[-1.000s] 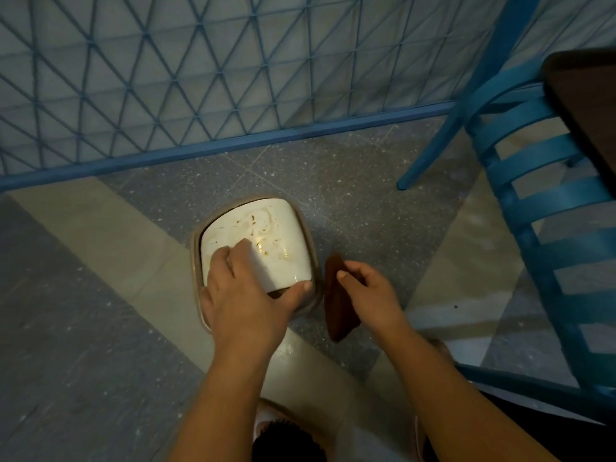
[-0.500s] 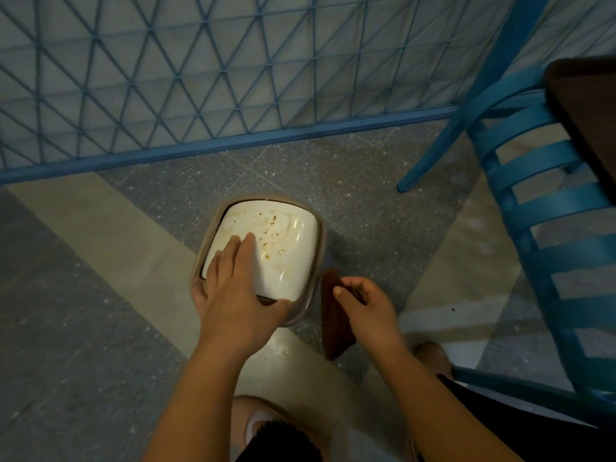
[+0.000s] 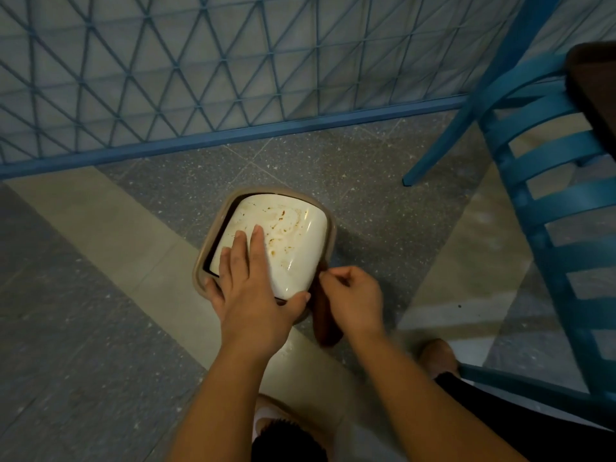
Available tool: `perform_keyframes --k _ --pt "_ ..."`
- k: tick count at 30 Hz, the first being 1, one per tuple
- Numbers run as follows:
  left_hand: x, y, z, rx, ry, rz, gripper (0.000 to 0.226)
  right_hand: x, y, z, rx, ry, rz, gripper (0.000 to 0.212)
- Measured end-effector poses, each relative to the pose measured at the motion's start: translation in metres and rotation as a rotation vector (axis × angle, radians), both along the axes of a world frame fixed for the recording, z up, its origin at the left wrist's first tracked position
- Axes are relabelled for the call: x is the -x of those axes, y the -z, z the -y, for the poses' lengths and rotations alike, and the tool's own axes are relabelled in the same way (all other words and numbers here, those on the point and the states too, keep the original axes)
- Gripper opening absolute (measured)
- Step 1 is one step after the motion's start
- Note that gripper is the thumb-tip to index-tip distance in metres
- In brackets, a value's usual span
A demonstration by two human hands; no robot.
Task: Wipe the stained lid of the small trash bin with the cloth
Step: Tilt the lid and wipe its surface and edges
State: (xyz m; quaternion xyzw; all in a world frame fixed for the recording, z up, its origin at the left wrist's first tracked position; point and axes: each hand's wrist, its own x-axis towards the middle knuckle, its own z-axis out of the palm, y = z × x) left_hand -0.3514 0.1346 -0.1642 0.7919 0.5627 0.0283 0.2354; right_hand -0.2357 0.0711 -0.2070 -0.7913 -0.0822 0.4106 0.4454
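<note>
The cream lid [image 3: 283, 241], speckled with brown stains, sits at mid-frame atop the small trash bin [image 3: 328, 225] on the speckled floor [image 3: 383, 181]. The left hand [image 3: 253, 288] lies on it, fingers straight and flat, thumb hooked at the lower edge, steadying it. Just right, the right hand [image 3: 353, 301] pinches the brown cloth [image 3: 325, 325], which hangs beside the bin. Wiping seems not yet begun; next, the cloth needs lifting onto the stains. A blue chair [image 3: 550, 201] stands at right.

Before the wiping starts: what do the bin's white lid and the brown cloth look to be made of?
White stained lid: probably glossy hard plastic, since a bright streak of light reflects off its smooth surface. Dark brown cloth: looks like soft matte fabric, hanging limp from the right hand; weave too dim to tell.
</note>
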Motion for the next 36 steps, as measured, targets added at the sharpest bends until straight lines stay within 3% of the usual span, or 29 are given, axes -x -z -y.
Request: perform_keyframes --k 4,8,16,20,25,29,36 --pt "-0.001 0.000 0.001 0.015 -0.008 0.001 0.116 -0.050 -0.005 -0.045 0.069 -0.026 0.169 0.008" --pt "-0.004 0.000 0.000 0.003 -0.017 -0.019 0.115 -0.065 -0.003 -0.067 0.090 -0.046 0.218 0.012" --pt "-0.003 0.004 0.001 -0.005 -0.016 -0.010 0.119 0.008 0.005 0.013 0.012 -0.106 0.105 0.007" --pt "-0.004 0.003 0.000 -0.006 -0.009 -0.007 0.118 -0.001 0.007 0.004 0.024 -0.139 0.160 0.005" --pt "-0.005 0.002 0.000 0.000 -0.018 -0.009 0.117 -0.047 0.003 -0.048 0.015 0.013 0.203 0.013" --pt "-0.007 0.003 0.000 0.000 -0.032 0.002 0.118 -0.023 -0.003 -0.049 -0.126 0.173 0.148 0.014" --pt "-0.005 0.001 0.000 0.007 -0.007 -0.008 0.119 0.016 0.002 0.004 -0.133 0.023 0.112 0.012"
